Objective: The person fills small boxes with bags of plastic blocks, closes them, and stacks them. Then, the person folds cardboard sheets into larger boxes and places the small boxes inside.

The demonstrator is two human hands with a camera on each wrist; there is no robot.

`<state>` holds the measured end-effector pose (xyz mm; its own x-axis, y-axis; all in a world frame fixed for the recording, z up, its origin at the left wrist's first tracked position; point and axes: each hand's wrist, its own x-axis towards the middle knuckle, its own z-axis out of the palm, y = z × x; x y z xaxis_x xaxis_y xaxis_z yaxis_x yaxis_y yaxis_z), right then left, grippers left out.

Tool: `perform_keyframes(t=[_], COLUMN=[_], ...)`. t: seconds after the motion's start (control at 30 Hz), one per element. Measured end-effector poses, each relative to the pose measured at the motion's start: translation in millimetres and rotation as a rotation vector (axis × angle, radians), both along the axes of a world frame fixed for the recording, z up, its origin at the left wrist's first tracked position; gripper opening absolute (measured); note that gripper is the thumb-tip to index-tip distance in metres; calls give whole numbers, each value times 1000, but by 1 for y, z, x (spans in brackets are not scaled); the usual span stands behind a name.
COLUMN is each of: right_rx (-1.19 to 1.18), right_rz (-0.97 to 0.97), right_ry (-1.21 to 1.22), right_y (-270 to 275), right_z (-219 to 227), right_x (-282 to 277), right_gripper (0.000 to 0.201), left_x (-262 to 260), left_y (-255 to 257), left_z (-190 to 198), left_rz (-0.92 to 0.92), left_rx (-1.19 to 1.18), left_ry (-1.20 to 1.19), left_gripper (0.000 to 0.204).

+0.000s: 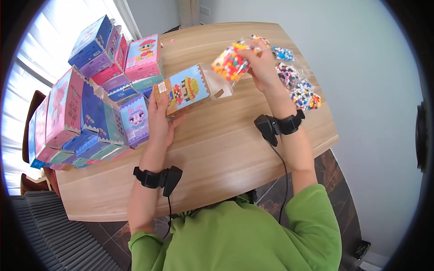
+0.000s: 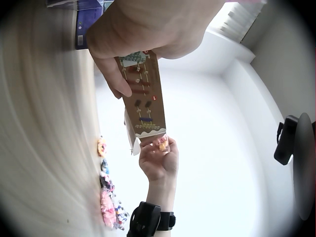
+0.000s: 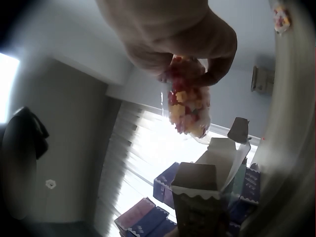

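My left hand (image 1: 160,118) grips a small brown building-block box (image 1: 184,90) by its lower end, tilted over the table. The box's open end with white flaps (image 1: 221,87) points right, toward my other hand. In my right hand (image 1: 263,67), thumb and fingers pinch a clear plastic bag of red, yellow and white blocks (image 1: 229,62), held just beyond the flaps. In the right wrist view the bag (image 3: 189,106) hangs below the fingers, above the box opening (image 3: 196,177). The left wrist view shows the printed side of the box (image 2: 143,98).
Stacks of pink, blue and purple toy boxes (image 1: 63,101) crowd the table's left side. One purple box (image 1: 135,118) stands nearest my left hand. Several bags of blocks (image 1: 302,94) lie along the right edge of the wooden table (image 1: 217,149). Cables run from both wrist cameras.
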<state>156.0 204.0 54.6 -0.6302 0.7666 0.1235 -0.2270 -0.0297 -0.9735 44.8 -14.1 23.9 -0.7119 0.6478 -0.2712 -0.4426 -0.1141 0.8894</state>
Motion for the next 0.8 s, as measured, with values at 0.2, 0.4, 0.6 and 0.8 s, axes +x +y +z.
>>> perform_keyframes(t=[0.2,0.4,0.6,0.8], right_rx=[-17,-309,-151,398], right_rz=[10,204,157,-211], right_ry=[-116,-91,-259,-90], right_y=[-2,7,18,21], right_z=[-15,-30,-36,-50], right_x=[-12,-13,-14,-18], right_gripper=[27,20,19,25], left_x=[-2,-3,2,7], left_y=[-2,-3,-1,-2], left_z=[-3,-8,-5,-2], left_rz=[0,85,87,86], left_rx=[18,13,-32,-31], left_ry=[31,48,134,89], left_gripper=[45,50,47,47])
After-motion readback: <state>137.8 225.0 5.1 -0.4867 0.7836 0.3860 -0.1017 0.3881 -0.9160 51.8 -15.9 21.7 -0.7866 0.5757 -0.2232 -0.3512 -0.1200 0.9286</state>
